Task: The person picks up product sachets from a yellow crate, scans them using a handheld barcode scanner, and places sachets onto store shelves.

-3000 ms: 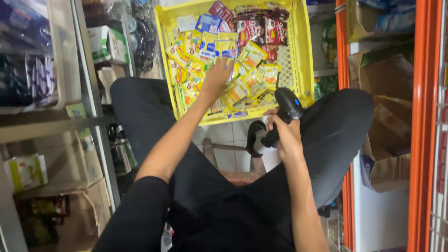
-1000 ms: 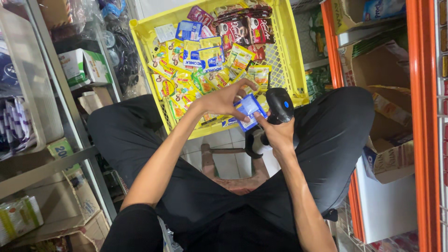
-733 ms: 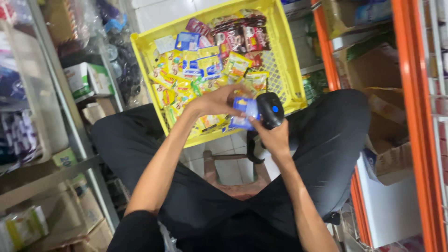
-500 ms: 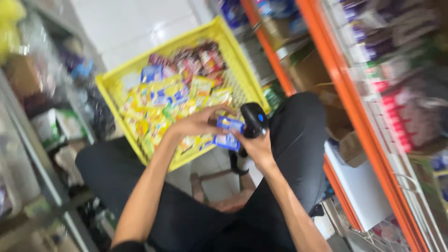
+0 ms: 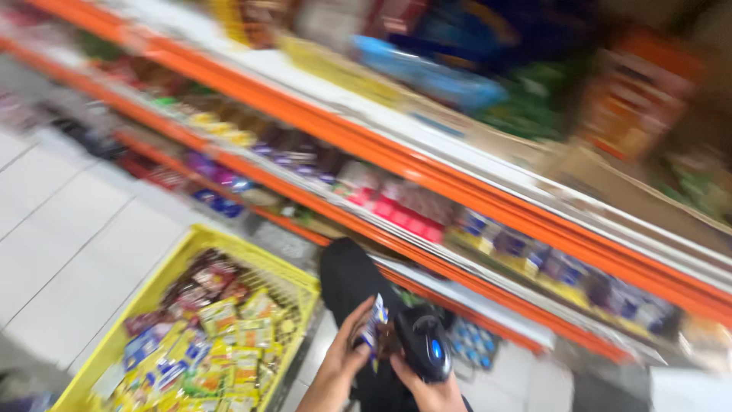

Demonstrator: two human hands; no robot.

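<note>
Snack packet (image 5: 374,326), blue and white, sits pinched in my left hand (image 5: 345,360) fingers, just beside the black scanner (image 5: 425,347) gripped by my right hand (image 5: 427,393), right of the yellow crate (image 5: 145,301).

Motion blur smears nearly the whole view. The goods on the orange shelves (image 5: 427,179) from 10 to 3 o'clock are only streaks of red, purple, blue and green; their kinds cannot be told. The yellow crate (image 5: 171,271) at 7 o'clock is cut off by the bottom edge, and its packets are a blur of yellow, red and blue. At 6 o'clock the left hand (image 5: 343,366) and right hand (image 5: 427,393) are cropped at the wrist by the bottom edge. The small blue packet (image 5: 374,326) in the left hand is too blurred to identify. The right hand's fingers are hidden behind the black scanner (image 5: 425,349).
</note>
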